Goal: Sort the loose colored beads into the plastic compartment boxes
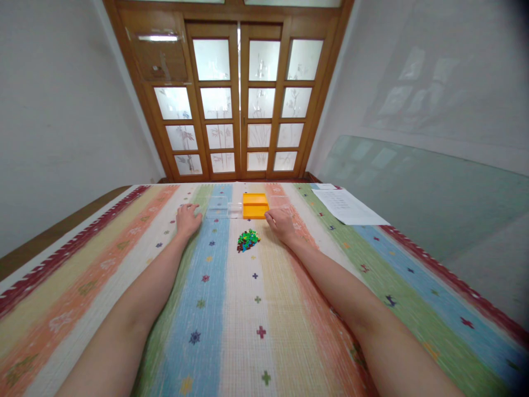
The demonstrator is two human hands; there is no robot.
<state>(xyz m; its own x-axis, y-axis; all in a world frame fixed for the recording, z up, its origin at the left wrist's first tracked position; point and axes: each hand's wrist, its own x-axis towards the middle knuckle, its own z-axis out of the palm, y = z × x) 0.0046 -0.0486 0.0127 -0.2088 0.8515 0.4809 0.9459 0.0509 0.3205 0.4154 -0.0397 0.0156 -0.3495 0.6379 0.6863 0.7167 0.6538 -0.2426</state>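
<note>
A small yellow two-compartment tray [255, 205] sits near the far end of the table. To its left are clear plastic trays [217, 206], and another clear plastic piece [281, 202] lies on its right. Just in front of the yellow tray is a heap of small green, blue, yellow and dark brown pieces [248, 241]. My left hand [189, 219] rests left of the clear trays, fingers loosely bent and apart, holding nothing visible. My right hand [281, 224] is closed at the yellow tray's near right corner; whatever its fingertips may hold is hidden.
A striped, patterned cloth [243, 320] covers the table. Printed paper sheets [349, 207] lie at the far right. A pale glass panel [413, 193] leans at the right wall, and wooden doors with glass panes [238, 105] stand beyond the table.
</note>
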